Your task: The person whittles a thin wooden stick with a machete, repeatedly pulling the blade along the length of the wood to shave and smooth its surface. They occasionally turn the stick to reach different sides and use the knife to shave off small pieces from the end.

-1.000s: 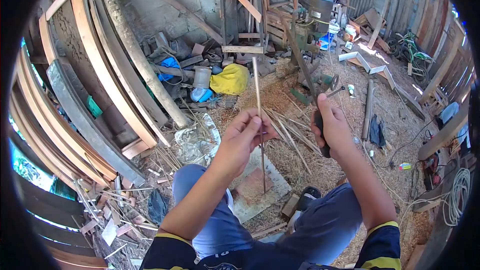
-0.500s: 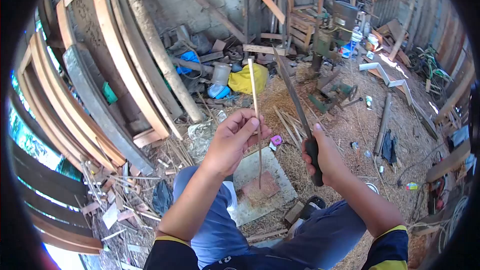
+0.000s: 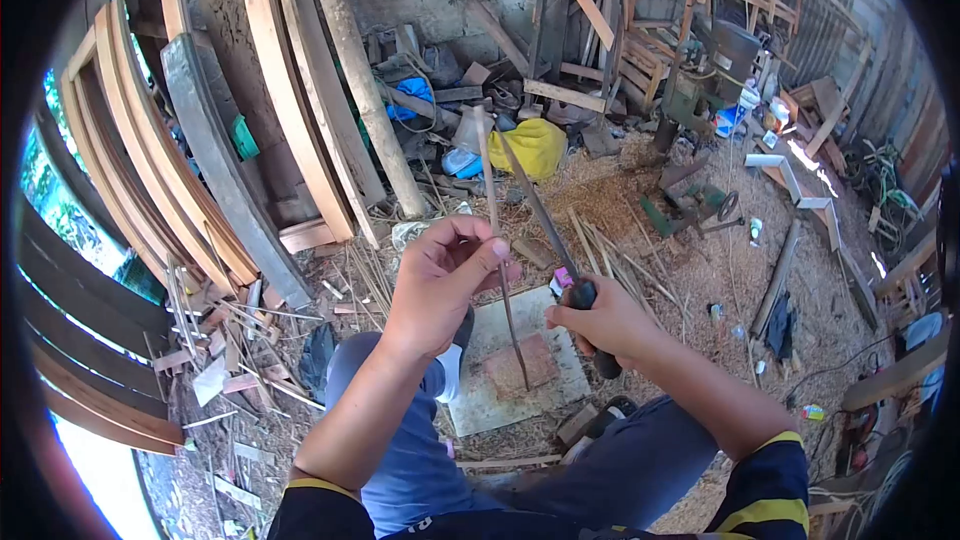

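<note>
Pinching a thin wooden stick (image 3: 490,180) between thumb and fingers, the left hand (image 3: 440,282) keeps it nearly upright, slightly tilted, in front of the body. The stick's lower end reaches down over a reddish slab (image 3: 537,358), which lies on a pale board (image 3: 476,414) on the floor between the person's 2 legs; whether the tip touches the slab cannot be told. The right hand (image 3: 613,322) has its fingers wrapped around the dark handle of a long-bladed knife (image 3: 540,208), whose blade points up and away, leaning toward the stick. Near its point the blade is just beside the stick; contact there cannot be made out. Behind the knife handle, a pink object (image 3: 562,278) shows, partly hidden. Farther off, a yellow cloth (image 3: 535,152) lies beyond the blade's tip, and wood shavings (image 3: 735,305) cover the floor to the right.
</note>
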The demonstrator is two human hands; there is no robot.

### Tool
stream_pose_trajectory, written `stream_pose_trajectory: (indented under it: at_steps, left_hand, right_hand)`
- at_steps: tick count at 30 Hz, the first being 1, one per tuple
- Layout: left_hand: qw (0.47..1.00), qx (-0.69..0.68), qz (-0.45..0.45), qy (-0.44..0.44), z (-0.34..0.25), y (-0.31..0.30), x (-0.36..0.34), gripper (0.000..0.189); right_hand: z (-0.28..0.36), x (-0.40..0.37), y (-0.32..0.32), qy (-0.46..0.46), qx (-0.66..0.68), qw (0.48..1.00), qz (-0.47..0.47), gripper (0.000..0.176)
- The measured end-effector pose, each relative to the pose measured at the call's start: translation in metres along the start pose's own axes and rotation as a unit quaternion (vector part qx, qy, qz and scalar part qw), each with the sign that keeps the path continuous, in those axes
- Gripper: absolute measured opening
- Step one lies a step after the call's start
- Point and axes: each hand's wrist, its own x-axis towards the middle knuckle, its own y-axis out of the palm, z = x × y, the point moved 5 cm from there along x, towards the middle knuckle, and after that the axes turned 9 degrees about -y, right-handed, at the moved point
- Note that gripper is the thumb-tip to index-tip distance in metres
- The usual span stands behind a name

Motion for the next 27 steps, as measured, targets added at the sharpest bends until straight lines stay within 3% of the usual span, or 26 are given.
stream_pose_trajectory:
  at_steps: [8,24,27]
  left_hand:
    - [1.000,-0.008,-0.002,0.004,-0.006,0.006,-0.011,0.015]
    - [0.997,-0.047,0.012,0.066,-0.010,0.016,0.006,0.020]
    - [0.998,-0.030,0.015,0.061,-0.012,0.014,0.012,0.019]
  right_hand:
    - [0.021,-0.011,0.026,0.000,-0.015,0.999,0.036,0.034]
    - [0.023,-0.009,0.026,-0.044,0.162,0.982,0.089,0.028]
    - [0.022,-0.006,0.021,-0.043,0.099,0.992,0.069,0.026]
